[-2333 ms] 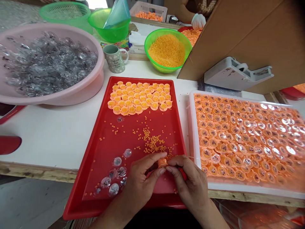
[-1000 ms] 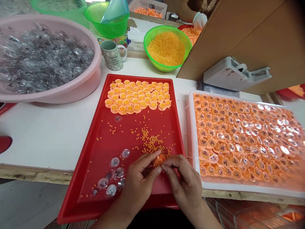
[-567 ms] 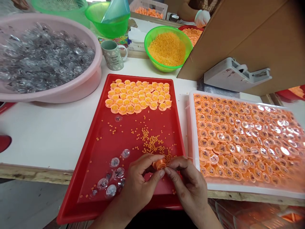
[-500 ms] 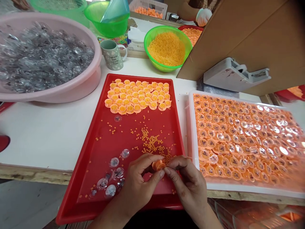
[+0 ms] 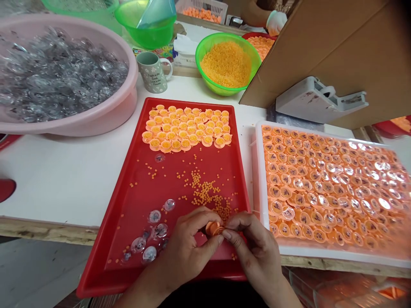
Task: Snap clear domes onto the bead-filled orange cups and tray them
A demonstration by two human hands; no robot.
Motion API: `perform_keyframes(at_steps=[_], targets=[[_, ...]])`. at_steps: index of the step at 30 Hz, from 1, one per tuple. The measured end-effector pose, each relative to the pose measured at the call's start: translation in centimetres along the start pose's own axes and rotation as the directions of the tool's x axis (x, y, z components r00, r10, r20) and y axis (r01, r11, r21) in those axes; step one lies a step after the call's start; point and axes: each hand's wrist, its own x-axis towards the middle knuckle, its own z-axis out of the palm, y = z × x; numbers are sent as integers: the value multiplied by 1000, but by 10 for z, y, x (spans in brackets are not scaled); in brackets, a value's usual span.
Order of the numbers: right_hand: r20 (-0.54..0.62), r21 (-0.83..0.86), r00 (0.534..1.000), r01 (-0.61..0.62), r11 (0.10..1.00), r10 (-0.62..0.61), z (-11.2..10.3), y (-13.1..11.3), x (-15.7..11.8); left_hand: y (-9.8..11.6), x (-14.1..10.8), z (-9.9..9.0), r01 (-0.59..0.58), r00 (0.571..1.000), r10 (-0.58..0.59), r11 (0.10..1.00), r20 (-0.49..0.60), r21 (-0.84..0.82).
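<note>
One orange cup (image 5: 213, 228) between fingertips of both hands (image 5: 224, 244).

It was a workshop: round the shallow red plastic tray (image 5: 175, 171) on the white table (image 5: 64, 179) stood bulk-filled plastic tubs (image 5: 126, 100) and bowls (image 5: 207, 77).

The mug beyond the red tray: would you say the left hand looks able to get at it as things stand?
Probably not as it is: the left hand has its grip on a small orange piece, though the way over the red tray and its filled cups to the mug looks open.
</note>
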Motion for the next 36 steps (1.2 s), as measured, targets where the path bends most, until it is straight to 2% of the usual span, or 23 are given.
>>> perform_keyframes(at_steps=[2,4,7,9,11,14,17,20,22,27,29,31,34,36], targets=[[20,-45,1000,24,999,-23,0,0,0,-1,-1,3,92,996,-92,995,19,-31],[26,-40,1000,-9,999,10,-1,2,1,-3,-3,8,188,981,-181,976,70,-110],[-46,21,991,-124,992,125,-5,6,4,-6,-2,13,210,978,-203,962,57,-173],[-102,41,980,-166,985,170,-8,7,4,-7,-1,13,153,986,-160,978,-41,-145],[-81,21,983,-161,987,163,-9,7,2,-8,0,12,64,987,-80,991,-136,-118],[34,-17,996,-83,996,84,-5,4,-3,-11,-2,11,-117,968,104,992,-229,-44],[-4,-96,1000,3,995,-3,2,2,-6,-15,-4,12,-208,935,207,978,-288,27],[-53,-192,989,126,973,-138,5,3,-8,-15,-5,13,-237,931,246,969,-270,66],[-64,-199,981,168,965,-184,5,4,-9,-12,-5,12,-268,930,282,959,-236,92],[-135,-190,987,66,980,-93,10,4,-12,-7,-6,11,-314,919,325,946,-222,86],[-141,-200,984,75,977,-105,15,3,-10,-11,-6,11,-285,929,301,953,-217,101],[-160,-136,984,52,989,-74,20,2,-7,-16,-7,11,-222,944,240,969,-228,104],[-145,115,982,-109,987,125,25,-1,1,-22,-7,10,-71,945,70,997,-321,10],[-118,326,963,-193,925,242,24,-3,8,-25,-5,8,15,934,-42,997,-355,-76]])
